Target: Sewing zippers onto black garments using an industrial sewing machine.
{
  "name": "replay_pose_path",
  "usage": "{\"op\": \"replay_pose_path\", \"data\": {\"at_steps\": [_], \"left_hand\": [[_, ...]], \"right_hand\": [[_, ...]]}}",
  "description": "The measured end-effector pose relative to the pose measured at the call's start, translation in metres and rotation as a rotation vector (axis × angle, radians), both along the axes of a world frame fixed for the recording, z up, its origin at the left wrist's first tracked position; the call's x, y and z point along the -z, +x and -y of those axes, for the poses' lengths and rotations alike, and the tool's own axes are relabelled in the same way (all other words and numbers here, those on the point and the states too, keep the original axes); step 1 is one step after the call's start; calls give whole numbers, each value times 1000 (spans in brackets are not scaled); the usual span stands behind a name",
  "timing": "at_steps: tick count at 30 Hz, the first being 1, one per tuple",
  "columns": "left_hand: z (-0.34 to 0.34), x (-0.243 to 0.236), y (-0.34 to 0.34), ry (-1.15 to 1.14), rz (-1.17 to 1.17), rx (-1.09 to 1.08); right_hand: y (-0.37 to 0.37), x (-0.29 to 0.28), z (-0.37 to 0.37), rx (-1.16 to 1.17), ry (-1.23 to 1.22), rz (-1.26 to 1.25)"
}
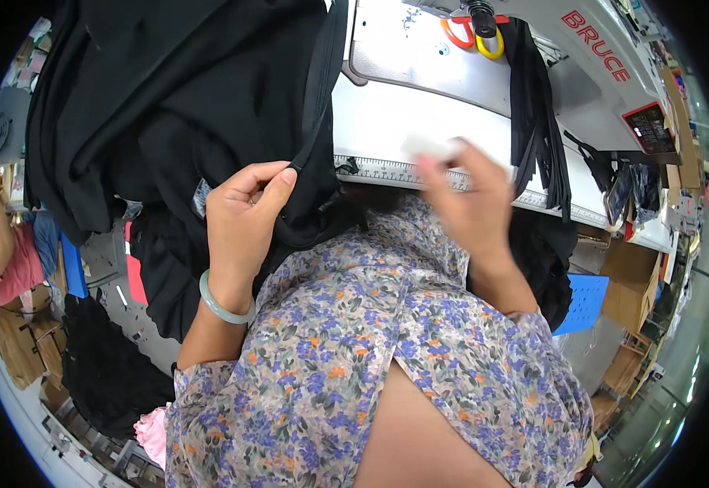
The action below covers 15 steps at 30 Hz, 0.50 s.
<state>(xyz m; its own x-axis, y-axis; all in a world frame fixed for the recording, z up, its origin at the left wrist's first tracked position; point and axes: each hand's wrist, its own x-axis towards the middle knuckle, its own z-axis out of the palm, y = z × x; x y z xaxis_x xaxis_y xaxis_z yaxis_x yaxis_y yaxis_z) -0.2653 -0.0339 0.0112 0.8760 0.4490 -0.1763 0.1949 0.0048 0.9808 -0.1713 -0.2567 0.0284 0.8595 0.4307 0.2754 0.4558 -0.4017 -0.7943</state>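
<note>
A large black cloth (pixel 184 98) is heaped over the left side of the table and hangs down toward my lap. My left hand (pixel 245 207) is closed, pinching the cloth's narrow seamed edge between thumb and forefinger. To the right, my right hand (pixel 476 199) is smeared by motion above the table's front edge, apart from the cloth. Its fingers are drawn together around a small whitish thing (pixel 429 148), too blurred to name. A ruler strip (pixel 403 172) runs along the table edge beneath that hand.
A white sewing machine (pixel 594 57) stands at the far right. Scissors with red and yellow handles (pixel 489 45) lie by its metal plate (pixel 428 69). Black strips (pixel 537 122) drape over the table on the right. Another person (pixel 13 256) sits at the far left.
</note>
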Motion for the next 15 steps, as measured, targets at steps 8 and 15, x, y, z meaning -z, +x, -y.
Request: {"op": "replay_pose_path", "data": {"at_steps": [8, 15], "left_hand": [[1, -2, 1, -81, 53, -1], [1, 1, 1, -119, 48, -8]], "right_hand": [[-12, 1, -75, -236, 133, 324], [-12, 8, -73, -232, 33, 310]]}}
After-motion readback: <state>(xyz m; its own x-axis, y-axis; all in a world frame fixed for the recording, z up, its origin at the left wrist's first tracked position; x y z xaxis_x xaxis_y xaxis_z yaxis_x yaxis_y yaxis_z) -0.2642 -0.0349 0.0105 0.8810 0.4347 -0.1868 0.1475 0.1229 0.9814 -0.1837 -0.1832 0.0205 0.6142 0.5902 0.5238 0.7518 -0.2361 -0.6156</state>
